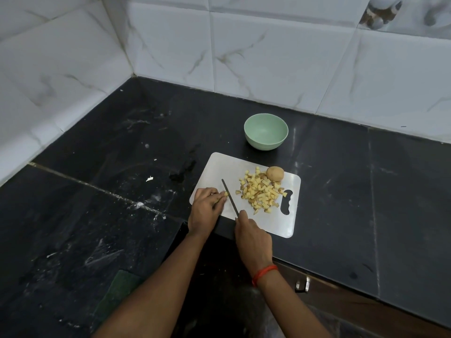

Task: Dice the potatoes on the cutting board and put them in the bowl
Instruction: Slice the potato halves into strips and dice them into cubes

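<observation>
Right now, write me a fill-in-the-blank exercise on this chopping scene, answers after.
The green bowl is ___.
Exactly ___ whole potato sits on the cutting board.
The right hand holds the knife; the diced pile lies to the blade's ___.
The left hand holds a potato piece on the knife's ___ side.
Answers: empty; one; right; left.

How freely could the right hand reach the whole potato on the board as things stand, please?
Probably yes, though the right hand grips the knife; only the low pile of diced pieces lies between it and the whole potato.
</observation>
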Tool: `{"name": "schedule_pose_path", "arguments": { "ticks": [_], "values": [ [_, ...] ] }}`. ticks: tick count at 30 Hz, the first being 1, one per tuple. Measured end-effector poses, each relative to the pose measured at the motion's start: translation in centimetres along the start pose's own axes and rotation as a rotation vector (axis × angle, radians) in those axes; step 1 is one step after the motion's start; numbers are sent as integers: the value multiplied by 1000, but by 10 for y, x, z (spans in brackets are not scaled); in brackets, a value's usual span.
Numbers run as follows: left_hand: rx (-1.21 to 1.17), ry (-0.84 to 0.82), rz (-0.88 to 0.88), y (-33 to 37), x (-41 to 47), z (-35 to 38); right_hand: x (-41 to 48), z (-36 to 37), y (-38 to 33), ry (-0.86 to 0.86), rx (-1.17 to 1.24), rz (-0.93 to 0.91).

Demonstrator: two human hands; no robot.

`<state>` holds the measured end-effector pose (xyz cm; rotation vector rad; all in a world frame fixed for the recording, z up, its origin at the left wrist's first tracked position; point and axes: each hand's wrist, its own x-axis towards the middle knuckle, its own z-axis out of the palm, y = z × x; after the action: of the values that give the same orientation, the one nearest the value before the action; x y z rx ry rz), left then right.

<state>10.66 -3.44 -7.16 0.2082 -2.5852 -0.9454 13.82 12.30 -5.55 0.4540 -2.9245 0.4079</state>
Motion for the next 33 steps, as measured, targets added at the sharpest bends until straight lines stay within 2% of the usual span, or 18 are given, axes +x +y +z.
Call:
{"name": "schedule_pose_path", "arguments": {
  "ticks": [13, 20, 26, 33],
  "values": [
    [-29, 0, -29, -1, 1, 1, 1, -4, -3, -92, -106, 28],
    [-75, 14, -116, -1, -1, 2, 9, -4, -7, -19, -85, 111],
    [-55, 0, -35, -1, 1, 1, 9, -2, 2, -13, -27, 44],
    [-58, -5, -45, 0, 2, 0, 9, -2, 2, -36, 8, 21]
  ]
}}
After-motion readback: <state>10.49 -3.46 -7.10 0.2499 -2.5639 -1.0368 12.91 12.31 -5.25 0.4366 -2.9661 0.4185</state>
